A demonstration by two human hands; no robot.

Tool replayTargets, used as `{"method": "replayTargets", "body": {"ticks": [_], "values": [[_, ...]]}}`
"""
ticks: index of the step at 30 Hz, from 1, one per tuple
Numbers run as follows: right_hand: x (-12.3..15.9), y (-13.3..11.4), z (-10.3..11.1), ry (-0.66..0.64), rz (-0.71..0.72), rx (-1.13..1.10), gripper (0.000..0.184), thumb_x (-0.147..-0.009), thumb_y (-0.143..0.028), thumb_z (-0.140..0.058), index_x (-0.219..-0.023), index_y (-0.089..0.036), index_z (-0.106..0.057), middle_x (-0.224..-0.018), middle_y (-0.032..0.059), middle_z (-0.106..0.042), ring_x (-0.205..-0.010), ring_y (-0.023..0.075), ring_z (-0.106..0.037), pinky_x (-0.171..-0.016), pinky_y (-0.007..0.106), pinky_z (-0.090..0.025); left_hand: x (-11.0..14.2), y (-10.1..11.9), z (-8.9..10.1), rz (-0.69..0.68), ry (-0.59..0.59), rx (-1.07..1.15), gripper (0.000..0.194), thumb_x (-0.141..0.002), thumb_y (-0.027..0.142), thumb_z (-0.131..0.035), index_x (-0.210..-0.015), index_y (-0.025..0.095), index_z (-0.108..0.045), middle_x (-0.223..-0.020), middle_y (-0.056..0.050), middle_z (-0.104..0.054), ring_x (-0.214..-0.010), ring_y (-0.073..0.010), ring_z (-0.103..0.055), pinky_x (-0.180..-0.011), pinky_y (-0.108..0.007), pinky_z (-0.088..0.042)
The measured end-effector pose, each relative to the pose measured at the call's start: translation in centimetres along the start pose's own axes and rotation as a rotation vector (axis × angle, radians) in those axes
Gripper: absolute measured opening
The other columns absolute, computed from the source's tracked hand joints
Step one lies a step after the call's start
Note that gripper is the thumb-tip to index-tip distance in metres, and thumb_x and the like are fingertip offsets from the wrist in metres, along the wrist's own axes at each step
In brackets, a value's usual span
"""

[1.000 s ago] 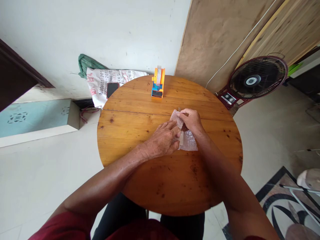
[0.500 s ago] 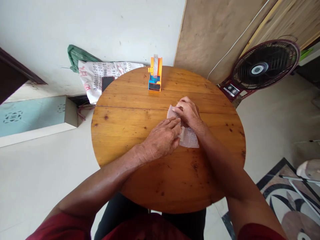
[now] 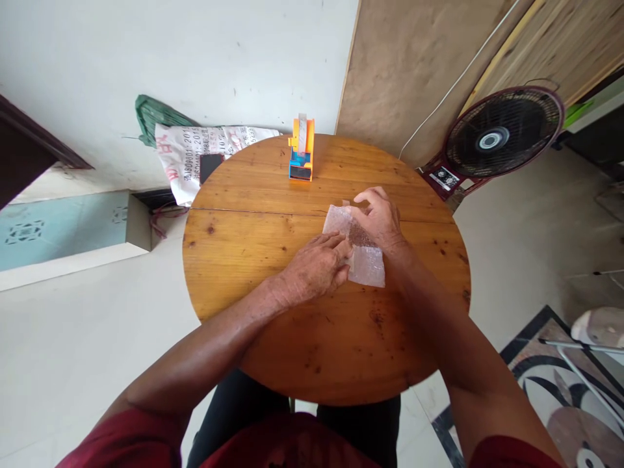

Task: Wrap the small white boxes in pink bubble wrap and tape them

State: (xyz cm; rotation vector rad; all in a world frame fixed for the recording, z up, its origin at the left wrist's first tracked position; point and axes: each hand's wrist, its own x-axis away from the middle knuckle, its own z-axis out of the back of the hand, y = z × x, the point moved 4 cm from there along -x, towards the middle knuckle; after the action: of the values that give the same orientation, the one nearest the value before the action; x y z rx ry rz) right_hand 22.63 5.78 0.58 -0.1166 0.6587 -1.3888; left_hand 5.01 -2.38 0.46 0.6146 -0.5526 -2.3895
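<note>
A flat piece of bubble wrap (image 3: 368, 266), pinkish white and folded, lies on the round wooden table in front of me. A darker brownish patch shows across its middle. My left hand (image 3: 324, 260) rests on its left side with the fingers stretched out flat, pressing it to the table. At its upper right edge is my right hand (image 3: 377, 218), fingers curved and thumb apart from them, the thumb touching or just over the wrap. A small brownish clear scrap, perhaps tape, pokes out by the right fingertips; whether they touch it I cannot tell.
An orange and blue tape dispenser (image 3: 302, 153) with a roll of clear tape stands at the back of the round wooden table (image 3: 244, 247). A printed white sack (image 3: 178, 159) leans by the wall behind. To the right is a dark red fan (image 3: 492, 136).
My right hand has drawn a little to the right and its fingers have spread, showing more of the wrap. My left hand stays on the wrap. The view has shifted slightly.
</note>
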Motion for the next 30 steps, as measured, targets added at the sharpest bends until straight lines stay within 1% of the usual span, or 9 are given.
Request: {"method": "replayTargets", "body": {"ticks": [5,8,9,12,15,18,21,24,30], "values": [[4.0,0.7,4.1,0.079,-0.164,-0.193,0.018,-0.082,-0.039,-0.066,-0.09,-0.023,-0.067,-0.096,0.0051,-0.068,-0.078,0.0195,-0.06,-0.074,0.035,-0.047,0.0,-0.1,-0.1,-0.005,-0.002,-0.02,0.013,-0.089,0.016,-0.056,-0.101,0.019,-0.054,-0.12,-0.013,-0.067,-0.136,-0.0294,-0.054,-0.117,-0.049,-0.043],[7.7,1.4,5.7,0.025,-0.395,-0.297,0.026,-0.082,-0.047,-0.067,-0.093,-0.024,-0.067,-0.081,0.0032,-0.067,-0.072,0.0199,-0.06,-0.068,0.034,-0.047,-0.1,-0.1,-0.1,-0.008,-0.009,-0.028,0.013,-0.089,0.016,-0.055,-0.102,0.017,-0.056,-0.12,-0.014,-0.068,-0.134,-0.0296,-0.055,-0.118,-0.047,-0.042],[8.8,1.4,5.9,-0.004,-0.445,-0.351,0.03,-0.081,-0.049,-0.068,-0.096,-0.023,-0.067,-0.085,0.0042,-0.069,-0.075,0.0207,-0.062,-0.067,0.034,-0.047,-0.1,-0.1,-0.1,-0.007,-0.014,-0.03,0.012,-0.09,0.015,-0.054,-0.102,0.016,-0.056,-0.119,-0.015,-0.068,-0.134,-0.0297,-0.056,-0.118,-0.047,-0.041],[11.1,0.9,5.3,-0.113,-0.513,-0.486,0.046,-0.074,-0.048,-0.075,-0.111,-0.023,-0.064,-0.108,0.0093,-0.071,-0.087,0.023,-0.066,-0.067,0.034,-0.05,-0.1,-0.1,-0.1,-0.005,-0.017,-0.031,0.012,-0.09,0.015,-0.054,-0.102,0.016,-0.057,-0.121,-0.016,-0.067,-0.134,-0.0298,-0.055,-0.118,-0.048,-0.042],[11.8,0.4,3.9,-0.193,-0.547,-0.528,0.056,-0.07,-0.045,-0.079,-0.118,-0.022,-0.062,-0.102,0.0081,-0.072,-0.083,0.0227,-0.066,-0.067,0.035,-0.052,-0.1,-0.1,-0.1,-0.007,-0.005,-0.033,0.013,-0.09,0.016,-0.055,-0.102,0.017,-0.057,-0.123,-0.015,-0.067,-0.133,-0.0297,-0.056,-0.115,-0.049,-0.044],[11.6,-0.3,2.9,-0.236,-0.492,-0.522,0.041,-0.072,-0.045,-0.076,-0.105,-0.022,-0.065,-0.087,0.0033,-0.071,-0.075,0.0205,-0.063,-0.066,0.033,-0.05,-0.1,-0.1,0.0,-0.006,-0.007,-0.025,0.013,-0.089,0.016,-0.055,-0.102,0.017,-0.057,-0.12,-0.014,-0.068,-0.129,-0.0293,-0.059,-0.113,-0.048,-0.046],[11.5,-0.7,2.5,-0.242,-0.448,-0.467,0.024,-0.075,-0.045,-0.07,-0.079,-0.021,-0.063,-0.068,-0.0017,-0.06,-0.062,0.0152,-0.051,-0.055,0.028,-0.039,-0.1,-0.1,0.0,0.007,-0.014,-0.016,0.013,-0.089,0.017,-0.056,-0.103,0.017,-0.058,-0.119,-0.014,-0.069,-0.128,-0.0297,-0.06,-0.113,-0.048,-0.046],[11.8,-0.9,2.5,-0.198,-0.451,-0.451,0.026,-0.077,-0.044,-0.066,-0.068,-0.021,-0.057,-0.06,-0.0039,-0.047,-0.057,0.012,-0.039,-0.051,0.027,-0.03,-0.1,-0.2,0.0,0.015,-0.03,-0.015,0.015,-0.09,0.018,-0.055,-0.104,0.015,-0.059,-0.123,-0.016,-0.067,-0.131,-0.0312,-0.057,-0.114,-0.048,-0.045],[11.7,-1.7,2.6,-0.075,-0.444,-0.487,0.031,-0.078,-0.043,-0.067,-0.062,-0.022,-0.053,-0.058,-0.0045,-0.04,-0.056,0.0108,-0.035,-0.051,0.027,-0.028,-0.2,-0.1,0.0,0.026,-0.043,-0.008,0.016,-0.091,0.018,-0.055,-0.106,0.015,-0.06,-0.127,-0.017,-0.066,-0.134,-0.0307,-0.056,-0.115,-0.049,-0.043]]}}
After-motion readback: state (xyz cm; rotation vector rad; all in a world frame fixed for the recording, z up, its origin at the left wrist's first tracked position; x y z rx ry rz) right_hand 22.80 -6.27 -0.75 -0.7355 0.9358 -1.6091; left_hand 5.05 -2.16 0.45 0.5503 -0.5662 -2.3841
